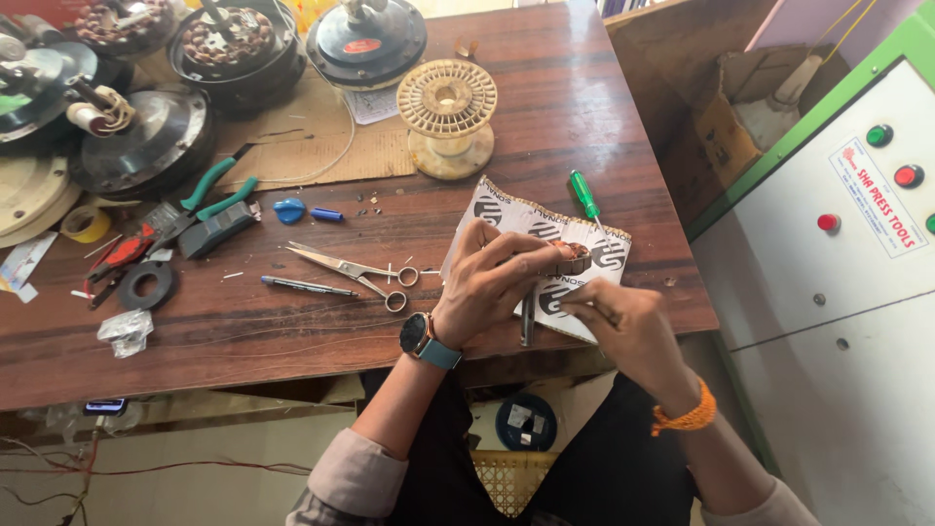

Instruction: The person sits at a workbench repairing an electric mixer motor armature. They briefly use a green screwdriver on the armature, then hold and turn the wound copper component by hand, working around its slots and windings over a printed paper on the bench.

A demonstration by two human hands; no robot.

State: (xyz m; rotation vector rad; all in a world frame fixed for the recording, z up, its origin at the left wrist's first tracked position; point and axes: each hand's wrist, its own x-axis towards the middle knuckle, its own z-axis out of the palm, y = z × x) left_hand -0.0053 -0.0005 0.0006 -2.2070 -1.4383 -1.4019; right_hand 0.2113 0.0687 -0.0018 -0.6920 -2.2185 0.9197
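Both hands work over the printed card (545, 234): our left hand (487, 282) clamps the small wound coil (568, 258) steady above it, our right hand (623, 321) pinching closed beside it (on something too fine to identify).

We see the scene in bright, even daylight that seems to come from the upper right, where the white cabinet (838, 321) looks pale and washed. The wooden surface (292, 321) carries a soft sheen and only faint shadows. Focus is sharp at centre; straight edges bow slightly toward the corners.
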